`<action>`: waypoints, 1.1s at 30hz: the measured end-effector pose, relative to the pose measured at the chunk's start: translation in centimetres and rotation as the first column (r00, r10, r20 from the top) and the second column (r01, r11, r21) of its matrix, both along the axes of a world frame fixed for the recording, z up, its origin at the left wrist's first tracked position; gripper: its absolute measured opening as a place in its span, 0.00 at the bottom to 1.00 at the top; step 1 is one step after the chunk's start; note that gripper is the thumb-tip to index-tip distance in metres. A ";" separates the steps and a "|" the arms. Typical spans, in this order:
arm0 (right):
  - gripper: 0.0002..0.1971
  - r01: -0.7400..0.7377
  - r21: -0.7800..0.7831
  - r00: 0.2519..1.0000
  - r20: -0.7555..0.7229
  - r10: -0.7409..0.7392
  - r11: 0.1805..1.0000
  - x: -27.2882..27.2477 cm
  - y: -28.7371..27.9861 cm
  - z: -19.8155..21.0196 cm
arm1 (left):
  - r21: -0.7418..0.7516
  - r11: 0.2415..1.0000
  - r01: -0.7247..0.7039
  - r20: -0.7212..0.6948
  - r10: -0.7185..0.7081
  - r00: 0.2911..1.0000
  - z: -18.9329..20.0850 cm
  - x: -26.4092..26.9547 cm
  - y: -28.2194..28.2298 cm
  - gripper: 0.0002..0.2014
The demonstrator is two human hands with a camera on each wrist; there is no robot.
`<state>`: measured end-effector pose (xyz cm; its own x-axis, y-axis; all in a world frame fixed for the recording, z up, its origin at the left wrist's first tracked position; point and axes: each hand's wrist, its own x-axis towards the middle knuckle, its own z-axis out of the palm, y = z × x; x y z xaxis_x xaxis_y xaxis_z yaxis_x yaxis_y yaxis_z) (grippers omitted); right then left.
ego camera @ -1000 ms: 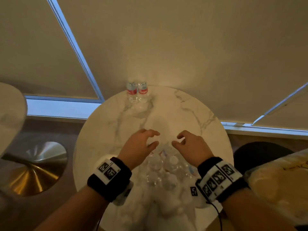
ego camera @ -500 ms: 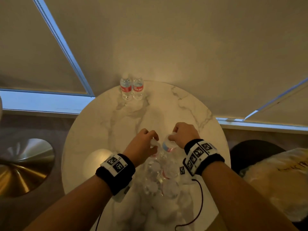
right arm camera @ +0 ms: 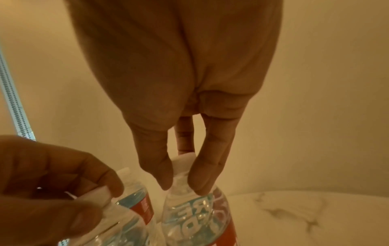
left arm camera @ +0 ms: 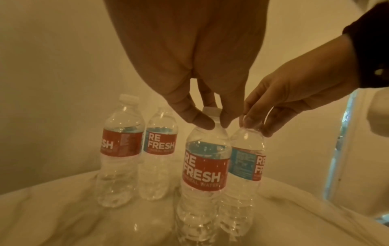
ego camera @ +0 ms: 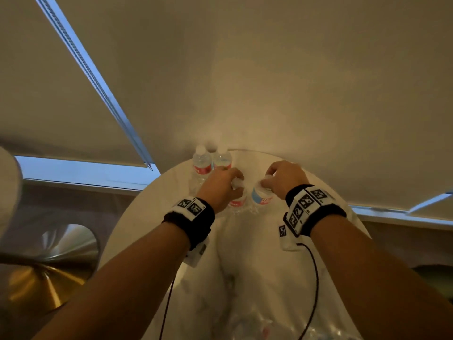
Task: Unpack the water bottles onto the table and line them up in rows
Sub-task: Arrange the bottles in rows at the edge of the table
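The counter (ego camera: 152,217) was a round white marble-look top with grey veining, sitting in the lower middle of the head view. Behind it, beige roller blinds (ego camera: 269,69) filled most of the upper frame, with strips of blue daylight showing along their bottom edges at mid left and far right. A shiny brass-coloured disc base (ego camera: 44,271) sat at lower left, on the floor beside the counter.

Two water bottles (left arm camera: 121,149) stood upright and touching at the far edge of the counter, left of centre in the left wrist view, red and blue "REFRESH" labels, clear water inside, white caps on. Just in front of them and to the right, two more bottles stood side by side, nearly touching.

The left hand (ego camera: 220,187) had its grip pinched round the neck of the left bottle (left arm camera: 205,166), fingertips just under the white cap. The right hand (ego camera: 285,179) did the same on the right bottle (left arm camera: 246,163), thumb and fingers clamped at the cap. Both of those bottles looked upright with their bases down on the counter.

At the very bottom of the head view there was crinkly clear plastic wrap (ego camera: 250,325) on the near side of the counter, too blurry to say what was in it.
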<state>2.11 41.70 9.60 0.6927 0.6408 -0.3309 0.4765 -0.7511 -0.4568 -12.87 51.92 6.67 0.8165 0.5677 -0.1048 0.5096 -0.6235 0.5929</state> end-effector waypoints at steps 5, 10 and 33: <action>0.12 -0.042 0.015 0.999 0.034 0.042 0.999 3.0 3.1 0.1 | 0.023 0.998 -0.052 0.019 0.051 0.999 -0.3 4.6 3.2 0.17; 0.12 -0.058 0.040 0.996 0.073 0.055 0.998 4.1 4.6 -0.6 | 0.063 0.994 -0.088 0.017 0.087 0.996 -0.7 7.2 4.5 0.17; 0.28 -0.084 0.007 0.987 0.141 0.082 0.996 -0.1 -0.8 2.0 | 0.176 0.981 -0.085 0.052 0.077 0.996 0.8 0.7 -1.0 0.21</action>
<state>2.03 40.89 11.58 0.6759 0.7017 -0.2252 0.5975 -0.7007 -0.3900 -12.21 50.94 7.47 0.7690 0.6381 0.0392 0.5378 -0.6788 0.4999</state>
